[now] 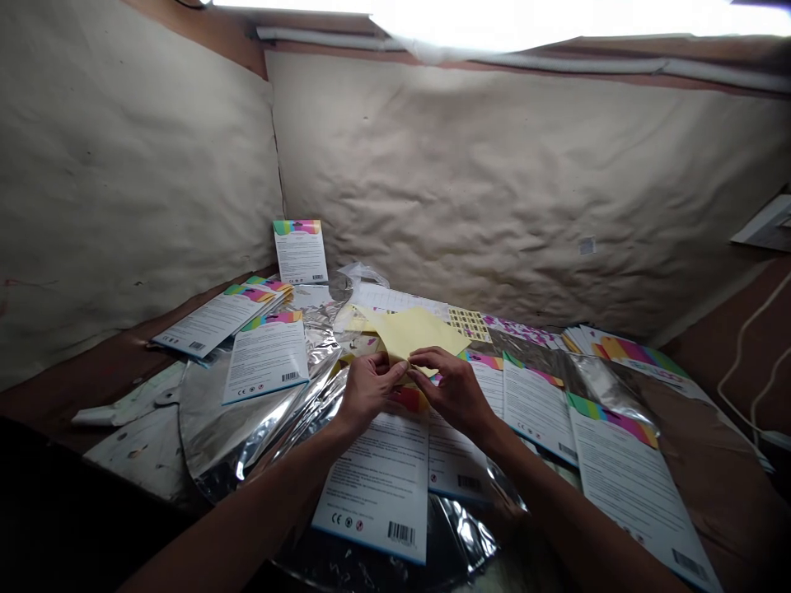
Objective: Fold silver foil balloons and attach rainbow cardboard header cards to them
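A yellow sheet, curled at its left side, is held up between my two hands at the middle of the view. My left hand pinches its lower edge. Close beside it, my right hand has thumb and fingers pressed together at the same edge. The fingertips nearly touch. Just below them lies a white printed packet with a barcode, its coloured top partly covered by the hands. Another packet lies partly under my right forearm.
More packets lie at the right and the left; one packet leans at the back wall. A yellow sticker sheet lies behind the hands. Shiny plastic film spreads beneath. A white cable hangs at the right.
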